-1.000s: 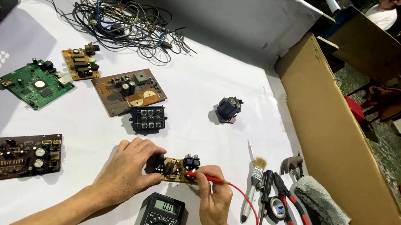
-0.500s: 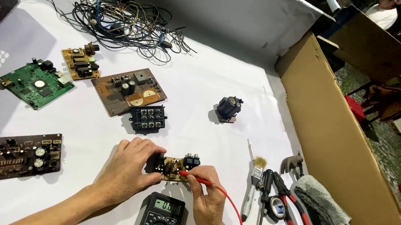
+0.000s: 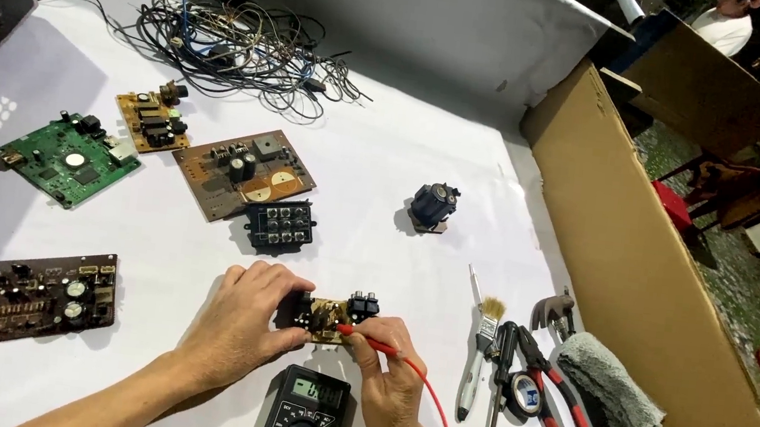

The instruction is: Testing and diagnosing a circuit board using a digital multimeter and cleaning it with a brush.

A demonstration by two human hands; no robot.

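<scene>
Left hand [image 3: 238, 326] is clamped around the small brown circuit board with black jack sockets [image 3: 332, 316], fingers curled over its left end, pinning it just above the white table [image 3: 382, 195]. Right hand [image 3: 391, 386] pinches the red multimeter probe [image 3: 364, 338] like a pen, with the tip resting on the board's middle. The red lead curls off to the right and down. Directly below, between the wrists, sits the black digital multimeter [image 3: 304, 417] with its display lit; the reading is too small to make out.

To my eye the key here is steadiness: keep the board braced firmly so the tip can't skate off its contact, hold the probe near its tip, and glance down at the display without shifting either hand. A slip could bridge neighbouring joints and spoil the reading.

Around them: a black keypad module [image 3: 279, 225] just above the left hand, a long dark brown board [image 3: 13, 296] far left, a green circuit board [image 3: 67, 159], a tan board with capacitors [image 3: 243, 172] and a tangle of wires [image 3: 228, 39] at the back. Off to the right lie a small paintbrush [image 3: 479, 349], red-handled pliers [image 3: 550, 395] and a grey cloth [image 3: 611, 383], beside a cardboard wall [image 3: 640, 272].
</scene>
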